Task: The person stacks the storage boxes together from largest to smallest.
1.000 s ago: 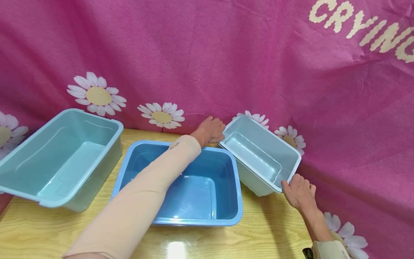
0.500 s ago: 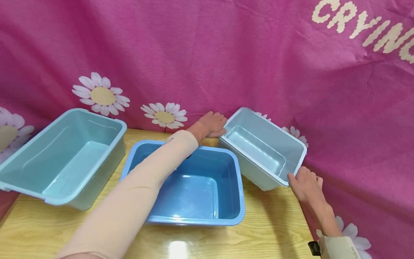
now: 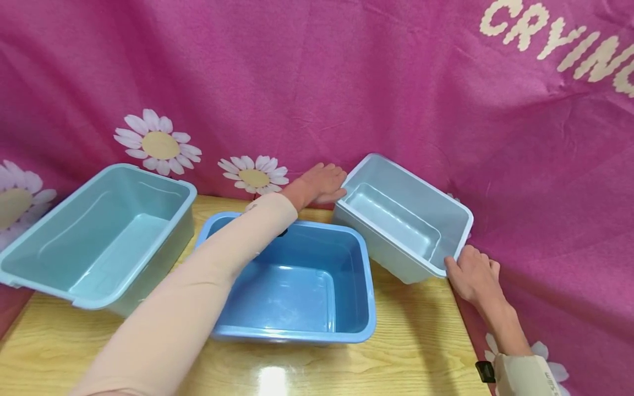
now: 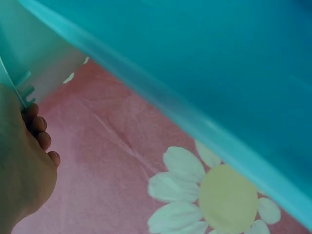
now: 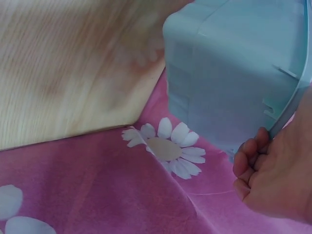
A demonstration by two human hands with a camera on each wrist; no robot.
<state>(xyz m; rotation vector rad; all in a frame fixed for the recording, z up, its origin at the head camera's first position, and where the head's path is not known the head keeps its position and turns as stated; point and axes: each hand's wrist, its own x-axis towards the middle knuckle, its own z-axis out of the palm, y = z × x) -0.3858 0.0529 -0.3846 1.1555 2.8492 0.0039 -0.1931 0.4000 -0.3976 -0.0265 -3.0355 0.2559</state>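
Observation:
A pale grey-blue plastic bin (image 3: 396, 212) is held between both hands at the right of the head view, tilted, its inside bare. My left hand (image 3: 323, 182) grips its far left rim; the left wrist view shows the fingers (image 4: 41, 131) curled under the lip. At the near right corner my right hand (image 3: 473, 273) holds the rim, thumb inside and fingers curled beneath the edge. In the right wrist view the bin's underside hangs past the table corner. Below my left forearm stands a blue bin (image 3: 297, 336), partly hidden by the sleeve.
A teal bin (image 3: 173, 225) stands at the left of the wooden table (image 3: 396, 352). Behind and around the table hangs a magenta cloth (image 3: 297, 82) with printed daisies and pale letters. The table's right edge lies close under the held bin.
Both hands have raised the grey-blue bin and shifted it slightly right, toward the cloth. The view has turned a little; the blue and teal bins stay in place.

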